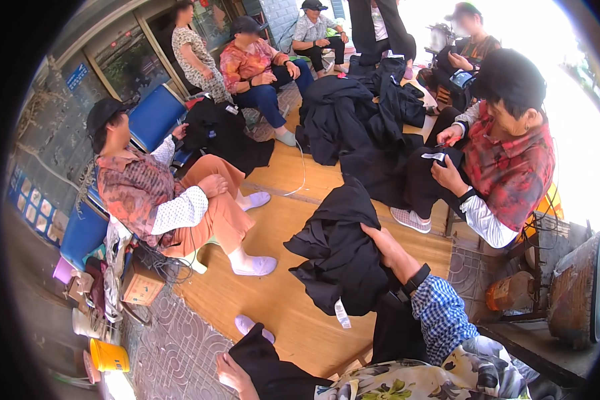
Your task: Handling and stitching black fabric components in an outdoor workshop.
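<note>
A black garment [333, 240] hangs bunched over the wooden boards in front of me. My right hand [382, 245] grips it from its right side, thumb along the top of the cloth and the other fingers hidden behind. A white label [342, 313] dangles from its lower edge. More black cloth [270, 363] stretches across my lap toward the lower left. There my left hand [239, 379] is closed on the edge of that cloth. Whether both pieces belong to one garment I cannot tell.
Wooden boards [280, 293] cover the ground, with a heap of black garments [340, 113] farther off. Seated people work around it, one close at right holding black cloth and a small tool. A yellow bucket [110, 355] and cardboard box [142, 283] stand left; a large basket [580, 293] stands right.
</note>
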`<state>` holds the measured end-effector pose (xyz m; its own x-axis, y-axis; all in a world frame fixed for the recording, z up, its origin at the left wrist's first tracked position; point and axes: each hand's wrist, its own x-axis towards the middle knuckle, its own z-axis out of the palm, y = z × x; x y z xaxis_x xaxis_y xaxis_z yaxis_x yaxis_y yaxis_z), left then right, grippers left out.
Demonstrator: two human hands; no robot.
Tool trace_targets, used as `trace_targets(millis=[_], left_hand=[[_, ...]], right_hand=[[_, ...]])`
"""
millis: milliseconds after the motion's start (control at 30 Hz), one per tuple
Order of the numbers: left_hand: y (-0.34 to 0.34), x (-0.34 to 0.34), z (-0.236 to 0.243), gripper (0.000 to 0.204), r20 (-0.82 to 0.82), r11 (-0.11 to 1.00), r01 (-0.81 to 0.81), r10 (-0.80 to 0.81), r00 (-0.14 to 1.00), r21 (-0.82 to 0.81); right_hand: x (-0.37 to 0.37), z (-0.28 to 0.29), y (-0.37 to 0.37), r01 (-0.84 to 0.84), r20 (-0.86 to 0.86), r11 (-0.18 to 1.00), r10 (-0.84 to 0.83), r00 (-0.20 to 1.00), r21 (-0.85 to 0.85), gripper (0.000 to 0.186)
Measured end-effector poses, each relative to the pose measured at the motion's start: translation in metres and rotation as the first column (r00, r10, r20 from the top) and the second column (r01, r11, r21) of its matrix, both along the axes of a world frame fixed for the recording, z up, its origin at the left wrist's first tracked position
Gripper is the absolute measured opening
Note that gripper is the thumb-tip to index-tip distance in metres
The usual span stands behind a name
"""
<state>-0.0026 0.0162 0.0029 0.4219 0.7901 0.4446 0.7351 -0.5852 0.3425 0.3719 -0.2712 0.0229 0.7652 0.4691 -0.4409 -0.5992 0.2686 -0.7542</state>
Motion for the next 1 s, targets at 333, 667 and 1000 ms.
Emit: trace_targets(millis=[333, 667, 1000], left_hand=[[-0.0001, 0.0017, 0.0008, 0.019, -0.013, 1.0, -0.015, 0.015, 1.0, 0.007], [-0.0004, 0.0029, 0.0005, 0.02, 0.002, 1.0, 0.013, -0.013, 1.0, 0.029], [-0.0028, 0.0041, 0.0026, 0.02, -0.019, 1.0, -0.012, 0.012, 1.0, -0.005]], right_hand=[[0.0025, -0.0035, 0.0015, 0.001, 0.023, 1.0, -0.001, 1.0, 0.015, 0.053], [0.0052, -0.0033, 0.0005, -0.011, 0.024, 0.999, 0.012, 1.0, -0.041, 0.054], [0.0055, -0.0016, -0.0019, -0.023, 0.016, 0.998, 0.024, 1.0, -0.055, 0.053]])
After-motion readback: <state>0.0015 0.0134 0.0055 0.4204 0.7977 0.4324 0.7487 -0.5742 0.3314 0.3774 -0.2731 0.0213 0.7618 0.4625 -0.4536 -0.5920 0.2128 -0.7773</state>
